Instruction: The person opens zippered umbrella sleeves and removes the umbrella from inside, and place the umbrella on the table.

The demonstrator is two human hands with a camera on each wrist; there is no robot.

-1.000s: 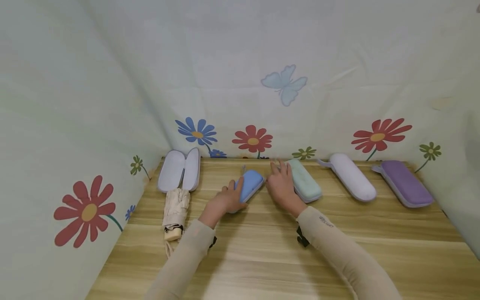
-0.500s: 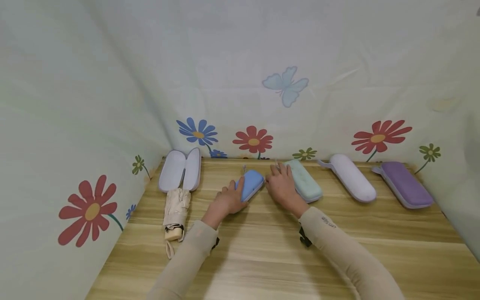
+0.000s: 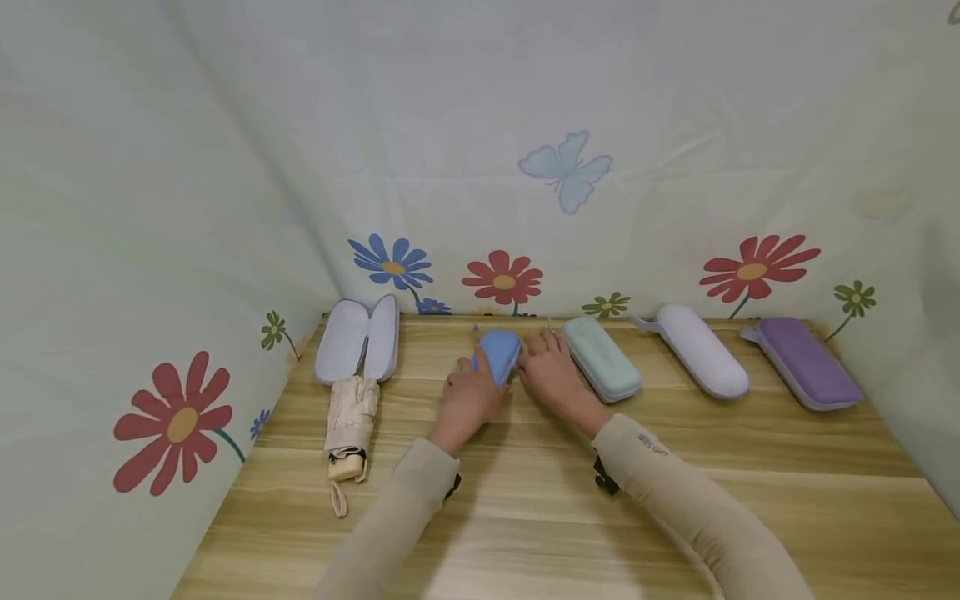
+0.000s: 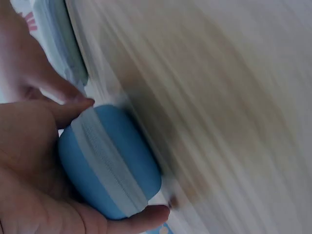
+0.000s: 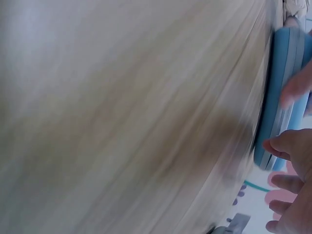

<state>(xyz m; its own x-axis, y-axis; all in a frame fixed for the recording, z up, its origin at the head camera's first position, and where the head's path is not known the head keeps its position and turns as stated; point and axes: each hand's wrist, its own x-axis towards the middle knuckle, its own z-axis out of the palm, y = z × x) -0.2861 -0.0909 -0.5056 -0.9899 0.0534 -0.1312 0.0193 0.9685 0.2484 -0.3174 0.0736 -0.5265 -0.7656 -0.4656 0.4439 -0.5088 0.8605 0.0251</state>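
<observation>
In the head view a blue zippered case (image 3: 497, 354) lies mid-table, its far end toward the wall. My left hand (image 3: 472, 396) grips its near end, with thumb and fingers around opposite sides, as the left wrist view shows. A pale zipper band (image 4: 109, 163) runs around the case. My right hand (image 3: 553, 375) is at the far right side of the case. In the right wrist view its thumb (image 5: 280, 144) meets the case right at the zipper, the other fingers bent behind; I cannot tell whether it pinches a zipper pull.
Right of my hands lie a mint green case (image 3: 602, 358), a pale lavender case (image 3: 702, 350) and a purple case (image 3: 806, 362). On the left an opened case (image 3: 345, 342) touches a folded beige umbrella (image 3: 352, 417). A flower-printed cloth (image 3: 637, 225) rises behind the wooden table (image 3: 540, 517).
My left hand has turned the blue case so it points more straight toward the wall. My right hand has shifted left, away from the green case, to the blue case's far end.
</observation>
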